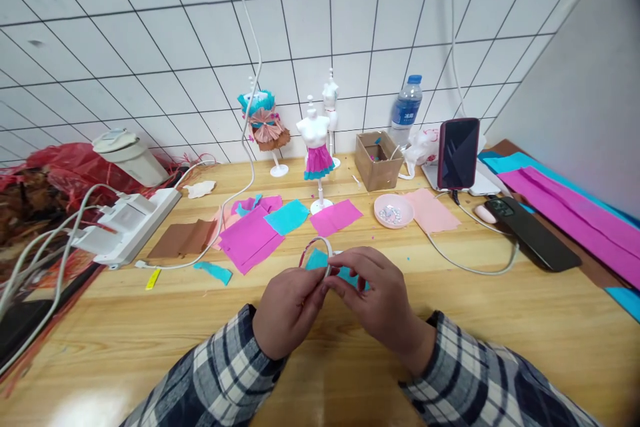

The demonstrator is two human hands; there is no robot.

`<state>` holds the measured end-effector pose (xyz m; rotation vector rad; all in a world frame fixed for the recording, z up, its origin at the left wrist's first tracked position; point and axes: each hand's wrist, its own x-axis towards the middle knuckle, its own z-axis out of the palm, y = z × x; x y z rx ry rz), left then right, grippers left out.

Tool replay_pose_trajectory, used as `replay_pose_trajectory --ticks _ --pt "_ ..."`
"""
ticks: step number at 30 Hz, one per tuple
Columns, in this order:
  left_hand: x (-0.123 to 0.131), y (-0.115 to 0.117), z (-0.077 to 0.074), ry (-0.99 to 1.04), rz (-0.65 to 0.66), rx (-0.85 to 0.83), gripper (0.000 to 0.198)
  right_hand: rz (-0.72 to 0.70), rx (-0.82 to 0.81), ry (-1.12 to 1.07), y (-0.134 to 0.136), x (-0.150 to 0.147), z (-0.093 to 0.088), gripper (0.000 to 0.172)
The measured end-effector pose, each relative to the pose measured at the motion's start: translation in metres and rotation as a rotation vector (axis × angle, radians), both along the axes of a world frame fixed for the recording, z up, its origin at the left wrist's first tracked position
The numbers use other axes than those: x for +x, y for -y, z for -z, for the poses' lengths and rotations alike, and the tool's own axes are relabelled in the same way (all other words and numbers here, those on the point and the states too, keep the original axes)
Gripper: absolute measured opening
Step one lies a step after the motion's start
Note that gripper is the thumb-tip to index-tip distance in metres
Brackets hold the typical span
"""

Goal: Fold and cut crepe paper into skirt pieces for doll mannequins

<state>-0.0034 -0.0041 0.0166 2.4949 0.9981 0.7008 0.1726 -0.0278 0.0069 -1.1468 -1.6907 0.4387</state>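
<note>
My left hand (pixel 293 307) is closed, pinching a thin whitish ring (pixel 328 250) that looks like a narrow roll of tape. My right hand (pixel 377 297) is closed too, its thumb and fingertips meeting at the ring's near edge; the fingers partly hide what lies between them. Beneath the ring and the hands lies a turquoise crepe paper piece (pixel 316 259), mostly covered. Just beyond are a magenta paper piece (pixel 336 216) and a small white mannequin (pixel 315 130) wearing a magenta skirt with turquoise trim.
Behind stand another white mannequin (pixel 331 103) and a dressed one (pixel 265 120). A cardboard box (pixel 379 170), pink bead dish (pixel 383 215), water bottle (pixel 406 107) and upright phone (pixel 457 153) are right. Left are paper sheets (pixel 250 240) and a power strip (pixel 145 230); a white cable crosses the table.
</note>
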Motion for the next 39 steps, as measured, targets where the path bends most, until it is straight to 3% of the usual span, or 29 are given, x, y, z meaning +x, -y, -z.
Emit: replay_pose_trajectory --ticks 4,8,13,17,23,28,31,35,39 --pt "0.001 0.000 0.004 -0.080 -0.027 0.048 0.028 0.049 -0.155 -0.093 -0.002 -0.005 0.002 0.010" --pt "0.001 -0.002 0.006 -0.145 -0.045 0.011 0.026 0.009 -0.255 -0.132 -0.009 -0.002 0.002 0.012" --pt "0.001 -0.002 0.006 -0.201 -0.066 0.012 0.030 0.041 -0.218 -0.133 -0.013 0.005 0.004 0.014" --pt "0.003 0.000 0.006 -0.212 -0.094 0.026 0.031 -0.018 -0.195 -0.122 -0.009 0.000 0.008 0.030" --pt "0.006 0.001 0.008 -0.212 -0.126 -0.006 0.030 0.123 -0.252 -0.206 -0.003 -0.011 0.011 0.020" --pt "0.008 0.003 0.007 -0.256 -0.187 0.001 0.034 0.090 -0.294 -0.274 -0.004 -0.011 0.007 0.004" --pt "0.008 0.003 0.007 -0.288 -0.190 0.015 0.035 0.034 -0.303 -0.247 -0.007 -0.008 0.006 0.004" --pt "0.006 0.001 0.009 -0.309 -0.169 0.080 0.037 0.087 -0.313 -0.226 -0.007 -0.006 0.007 0.018" --pt "0.004 -0.002 0.013 -0.317 -0.162 0.187 0.038 0.060 -0.292 -0.195 -0.008 -0.006 0.008 0.009"
